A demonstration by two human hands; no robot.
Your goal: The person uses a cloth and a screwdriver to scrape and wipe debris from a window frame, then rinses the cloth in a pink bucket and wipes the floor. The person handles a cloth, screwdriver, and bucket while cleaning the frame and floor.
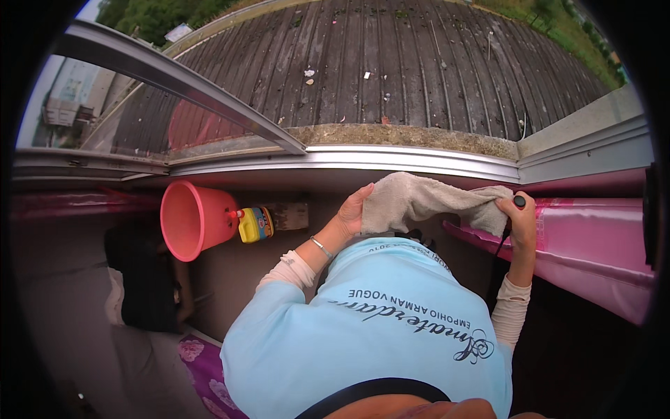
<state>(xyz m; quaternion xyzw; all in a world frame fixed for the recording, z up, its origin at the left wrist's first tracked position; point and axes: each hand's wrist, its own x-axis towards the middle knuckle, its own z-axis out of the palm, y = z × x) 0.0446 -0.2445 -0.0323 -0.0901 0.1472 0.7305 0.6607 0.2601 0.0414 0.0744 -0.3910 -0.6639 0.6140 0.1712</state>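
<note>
A grey-beige towel-like cloth (408, 202) stretches in front of my body, just inside the window sill. My left hand (353, 211) is closed on its left end, thumb on top. At the other end my right hand (520, 218) grips the bunched cloth. That same fist also holds a thin black stick-like tool (518, 201), whose rounded top shows above the fingers and whose narrow dark end points down below them. The cloth sags between the hands and hides some fingers.
The sliding window's metal track (412, 162) runs ahead, with a glass pane (188, 105) at left and a corrugated roof (391, 63) outside. A pink bucket (183, 222) and yellow bottle (255, 225) stand left. Pink curtain (593, 230) hangs right; a black shape (148, 279) lies lower left.
</note>
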